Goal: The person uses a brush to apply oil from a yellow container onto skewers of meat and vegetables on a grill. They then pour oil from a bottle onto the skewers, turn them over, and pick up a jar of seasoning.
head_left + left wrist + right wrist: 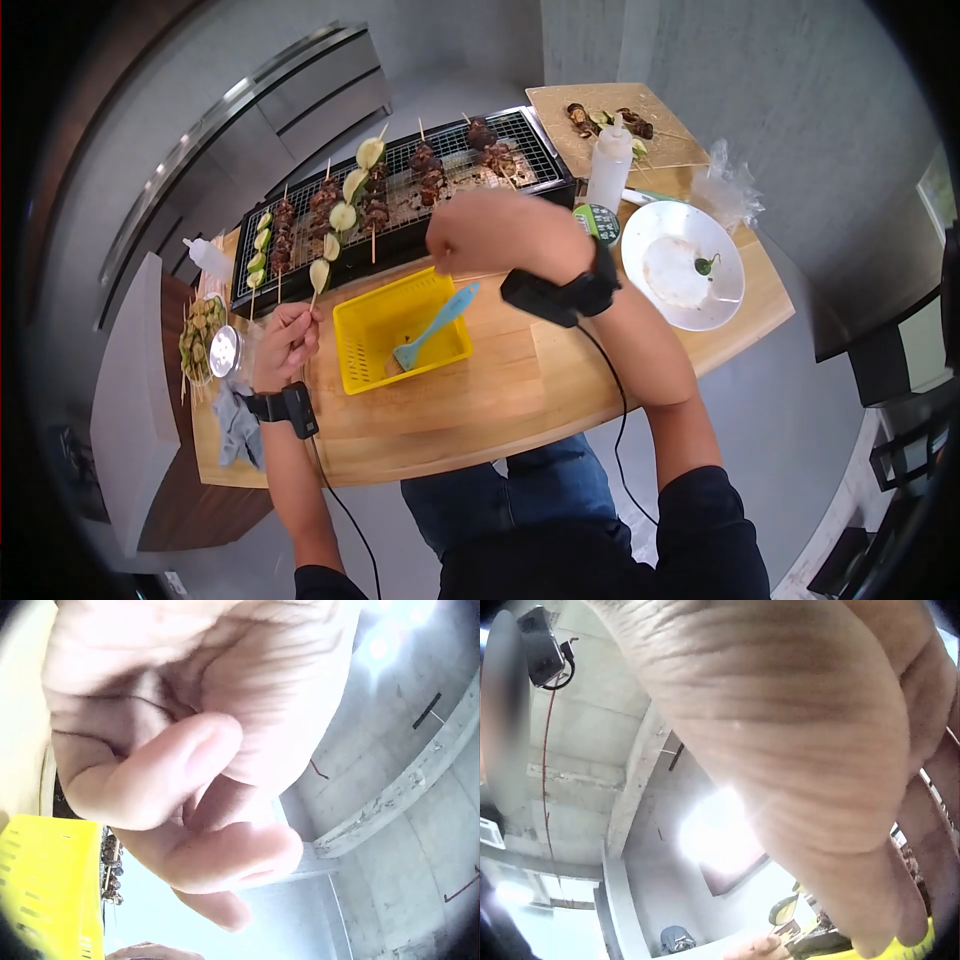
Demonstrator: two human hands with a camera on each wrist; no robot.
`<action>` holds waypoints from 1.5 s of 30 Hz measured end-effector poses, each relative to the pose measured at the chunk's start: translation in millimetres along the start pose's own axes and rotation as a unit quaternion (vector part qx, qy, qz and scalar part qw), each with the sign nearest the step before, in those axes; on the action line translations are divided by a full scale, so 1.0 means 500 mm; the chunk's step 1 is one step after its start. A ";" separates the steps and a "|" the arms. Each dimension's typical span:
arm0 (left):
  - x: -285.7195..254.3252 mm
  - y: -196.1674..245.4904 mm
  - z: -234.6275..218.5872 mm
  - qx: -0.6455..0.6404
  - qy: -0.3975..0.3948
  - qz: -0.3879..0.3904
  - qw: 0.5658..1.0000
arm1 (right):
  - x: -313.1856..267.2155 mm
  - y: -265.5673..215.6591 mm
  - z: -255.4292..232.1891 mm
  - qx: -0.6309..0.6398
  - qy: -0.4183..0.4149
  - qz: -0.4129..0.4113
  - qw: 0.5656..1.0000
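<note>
In the head view my left hand pinches the near end of a wooden skewer of pale, green-edged zucchini slices. This skewer slants up over the grill across the meat skewers. My right hand, blurred by motion, is raised over the grill's near edge and the back of the yellow basket. Its fingers bend downward, and I cannot tell whether they hold anything. Inside the basket leans a light-blue basting brush. The left wrist view shows curled fingers, with the skewer hidden.
Several meat skewers lie on the grill. Right of it stand a squeeze bottle, a white bowl and a board with grilled skewers. At left are another squeeze bottle, a plate of vegetable skewers and a grey cloth.
</note>
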State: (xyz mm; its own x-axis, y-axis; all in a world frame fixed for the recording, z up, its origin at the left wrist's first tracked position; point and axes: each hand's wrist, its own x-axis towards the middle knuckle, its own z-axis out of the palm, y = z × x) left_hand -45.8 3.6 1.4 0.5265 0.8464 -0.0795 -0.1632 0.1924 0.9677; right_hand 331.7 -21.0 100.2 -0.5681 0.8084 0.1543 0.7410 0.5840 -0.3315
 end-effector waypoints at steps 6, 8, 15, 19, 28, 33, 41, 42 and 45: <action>0.027 0.071 0.116 0.024 0.035 -0.059 0.997 | -0.021 0.127 -0.081 0.030 0.132 0.194 0.971; 0.056 0.087 0.160 0.029 0.027 -0.064 0.997 | -0.012 0.161 -0.069 0.025 0.121 0.216 0.968; 0.164 0.105 0.328 0.025 -0.011 -0.104 0.994 | 0.019 0.191 0.001 0.090 0.068 0.293 0.950; 0.231 0.087 0.361 0.062 -0.029 -0.096 0.993 | 0.021 0.200 0.007 0.075 0.089 0.265 0.957; 0.335 0.071 0.411 0.112 0.032 -0.082 0.990 | 0.000 0.259 -0.023 0.046 0.146 0.266 0.952; 0.381 0.056 0.425 0.134 0.037 -0.084 0.987 | -0.002 0.280 -0.009 -0.031 0.222 0.276 0.935; 0.395 0.033 0.438 0.260 0.038 -0.150 0.953 | -0.010 0.252 0.025 -0.007 0.175 0.274 0.946; 0.396 0.028 0.431 0.241 0.031 -0.139 0.960 | -0.003 0.255 0.025 0.007 0.167 0.260 0.951; 0.396 0.021 0.417 0.237 0.017 -0.115 0.964 | 0.012 0.237 0.003 0.074 0.117 0.262 0.955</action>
State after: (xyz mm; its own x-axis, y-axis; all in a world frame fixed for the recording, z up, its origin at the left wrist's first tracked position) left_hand 230.5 69.7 45.5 0.4740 0.8262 -0.3045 0.3590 0.1345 0.9236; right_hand 415.6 53.0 60.6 -0.0257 0.9913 0.1289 0.8336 0.0925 -0.5446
